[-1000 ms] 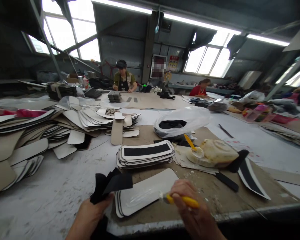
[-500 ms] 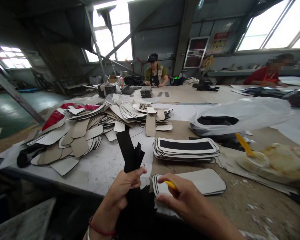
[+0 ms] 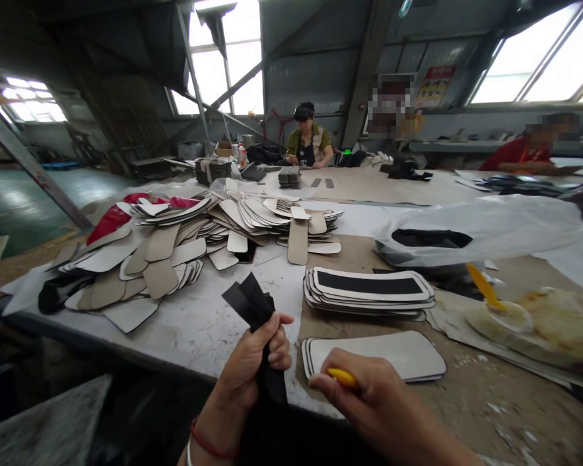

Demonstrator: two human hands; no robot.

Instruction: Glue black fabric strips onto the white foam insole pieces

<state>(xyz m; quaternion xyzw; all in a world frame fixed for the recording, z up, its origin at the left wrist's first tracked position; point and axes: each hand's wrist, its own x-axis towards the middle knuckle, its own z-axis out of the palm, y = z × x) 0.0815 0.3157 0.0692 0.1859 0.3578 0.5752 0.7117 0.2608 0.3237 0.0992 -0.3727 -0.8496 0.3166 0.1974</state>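
Note:
Black strips (image 3: 251, 299) are gripped in my left hand (image 3: 258, 356), their upper ends sticking out above the fist. My right hand (image 3: 364, 388) is closed around a yellow-handled tool (image 3: 342, 378), whose far end is hidden by the fingers. Behind the right hand lies a small stack of pale rounded panels (image 3: 393, 353) on brown paper. Farther back is a taller stack of white-rimmed panels (image 3: 369, 304), the top one bearing a black strip (image 3: 368, 283).
A heap of beige and white pieces (image 3: 160, 243) covers the left of the table. At right are a clear plastic bag (image 3: 510, 223) and a tub (image 3: 508, 320) with a yellow brush (image 3: 484, 285). Two people (image 3: 309, 139) work at the far side.
The black strips have been drawn back toward me, and the left fingers have closed more tightly on them. The right fingers have curled further around the yellow tool. The view has shifted slightly.

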